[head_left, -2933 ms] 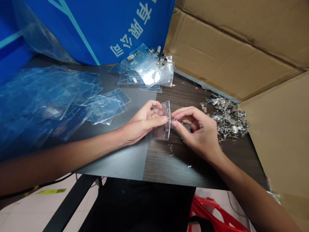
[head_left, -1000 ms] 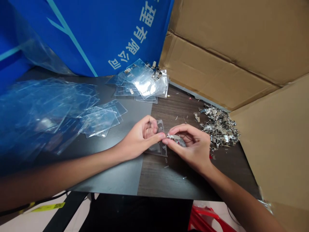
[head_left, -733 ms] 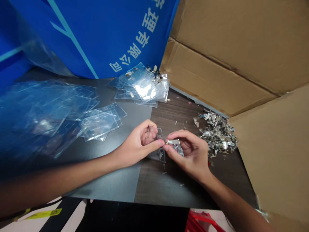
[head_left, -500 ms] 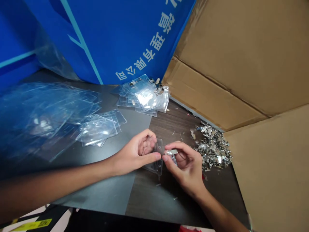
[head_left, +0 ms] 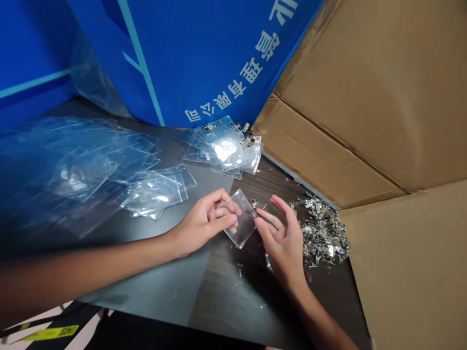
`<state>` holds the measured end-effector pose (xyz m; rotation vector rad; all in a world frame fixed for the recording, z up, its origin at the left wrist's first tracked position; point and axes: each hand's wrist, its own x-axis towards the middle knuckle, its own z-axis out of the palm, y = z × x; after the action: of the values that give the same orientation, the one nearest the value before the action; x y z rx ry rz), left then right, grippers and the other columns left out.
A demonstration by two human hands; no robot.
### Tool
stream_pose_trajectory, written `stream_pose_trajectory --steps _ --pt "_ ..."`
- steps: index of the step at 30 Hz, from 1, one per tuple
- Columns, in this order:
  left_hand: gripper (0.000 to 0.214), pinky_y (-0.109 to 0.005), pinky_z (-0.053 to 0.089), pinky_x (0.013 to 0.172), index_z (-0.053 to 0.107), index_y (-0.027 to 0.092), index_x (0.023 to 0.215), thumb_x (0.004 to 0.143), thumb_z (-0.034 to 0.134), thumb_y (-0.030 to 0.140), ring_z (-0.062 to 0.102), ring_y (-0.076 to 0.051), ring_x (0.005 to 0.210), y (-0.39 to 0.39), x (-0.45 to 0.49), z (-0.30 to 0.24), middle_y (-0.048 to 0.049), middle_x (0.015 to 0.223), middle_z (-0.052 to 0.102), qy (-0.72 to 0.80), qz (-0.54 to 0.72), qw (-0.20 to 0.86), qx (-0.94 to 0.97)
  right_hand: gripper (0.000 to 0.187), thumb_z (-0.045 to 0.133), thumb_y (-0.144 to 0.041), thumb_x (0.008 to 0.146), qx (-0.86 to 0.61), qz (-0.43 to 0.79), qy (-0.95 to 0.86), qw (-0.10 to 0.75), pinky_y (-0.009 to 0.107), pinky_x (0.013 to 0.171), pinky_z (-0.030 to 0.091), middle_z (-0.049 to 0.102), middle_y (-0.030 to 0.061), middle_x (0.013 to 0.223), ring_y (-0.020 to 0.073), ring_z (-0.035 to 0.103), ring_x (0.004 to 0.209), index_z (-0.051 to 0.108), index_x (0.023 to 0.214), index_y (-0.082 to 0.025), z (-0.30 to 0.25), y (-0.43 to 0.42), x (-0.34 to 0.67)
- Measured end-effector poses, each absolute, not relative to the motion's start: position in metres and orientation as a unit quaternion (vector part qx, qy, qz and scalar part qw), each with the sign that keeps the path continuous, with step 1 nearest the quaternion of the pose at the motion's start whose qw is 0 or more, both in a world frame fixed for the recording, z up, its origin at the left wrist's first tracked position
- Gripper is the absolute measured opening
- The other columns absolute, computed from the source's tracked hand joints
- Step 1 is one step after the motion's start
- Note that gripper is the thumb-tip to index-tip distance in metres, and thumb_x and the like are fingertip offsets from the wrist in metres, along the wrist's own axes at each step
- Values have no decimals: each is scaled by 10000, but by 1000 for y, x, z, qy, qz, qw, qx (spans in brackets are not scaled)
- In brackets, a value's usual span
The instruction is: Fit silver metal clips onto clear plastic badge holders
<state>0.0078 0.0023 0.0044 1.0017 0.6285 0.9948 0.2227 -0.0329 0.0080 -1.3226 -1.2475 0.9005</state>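
Left hand (head_left: 202,224) pinching a clear plastic badge holder (head_left: 241,218) between thumb and fingers, at table centre; right hand (head_left: 282,238) spread, empty, just beside it; loose metal clips (head_left: 323,234) to the right

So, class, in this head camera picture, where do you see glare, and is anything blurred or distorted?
Head view: glare whitens the stacked badge holders and the held badge holder; the metal clips sparkle; the wide lens stretches the forearm behind the left hand; the right hand looks fairly sharp.
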Motion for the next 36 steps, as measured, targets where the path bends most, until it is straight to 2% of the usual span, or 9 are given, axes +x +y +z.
stream_pose_trajectory --steps 2,6,10,14,19,24,29,33,36 --pt "360 -328 583 859 533 178 956 949 851 346 744 -140 855 2 9 5 -71 1122 748 278 459 726 430 593 842 -422 952 -559 382 -521 520 405 938 711 620 164 1518 262 791 1155 595 1471 -278 7 -38 219" --pt "397 -342 608 901 526 169 913 930 878 352 759 -146 891 3 10 6 -76 1146 735 272 460 724 436 550 820 -410 986 -495 467 -531 504 391 894 704 796 69 1104 224 817 944 577 1466 -295 13 -43 210" --pt "368 -341 593 905 622 162 990 940 866 432 722 -156 901 3 9 6 -38 1036 684 277 458 704 466 329 878 -443 920 -500 495 -526 478 334 717 674 808 56 858 213 792 773 737 1120 -223 28 -33 205" --pt "437 -359 577 910 680 168 1068 1000 743 595 701 -204 993 1 8 2 -85 1116 684 275 462 715 447 286 899 -394 861 -518 497 -512 471 300 670 640 829 76 912 180 759 751 788 1032 -193 50 3 205" --pt "460 -337 491 798 641 170 974 1025 661 626 622 -183 808 1 6 -1 -49 880 652 277 412 717 489 46 807 -217 869 -508 464 -532 493 292 724 669 784 67 853 155 743 755 774 841 -202 84 98 191" --pt "451 -328 429 757 609 178 905 1010 666 614 554 -173 768 0 4 4 -18 833 589 293 389 681 547 159 729 -114 904 -542 427 -490 533 311 732 691 730 54 802 161 747 762 693 783 -210 101 184 159" --pt "380 -318 373 726 580 189 903 1006 657 546 498 -166 754 -3 4 4 9 798 535 312 360 669 570 218 817 -108 849 -593 400 -467 521 399 679 692 676 61 725 221 728 720 649 760 -214 84 191 144" --pt "320 -302 332 686 577 187 893 991 665 479 435 -152 717 -6 5 4 31 756 480 315 334 653 602 136 760 -62 841 -612 351 -496 506 418 682 652 659 49 729 234 699 700 696 871 -178 70 157 145" --pt "270 -293 358 683 572 185 854 984 661 404 448 -147 710 -8 6 6 24 753 500 302 323 611 657 276 739 -48 857 -589 301 -552 507 374 788 617 718 33 880 194 690 764 721 1101 -175 68 122 135"
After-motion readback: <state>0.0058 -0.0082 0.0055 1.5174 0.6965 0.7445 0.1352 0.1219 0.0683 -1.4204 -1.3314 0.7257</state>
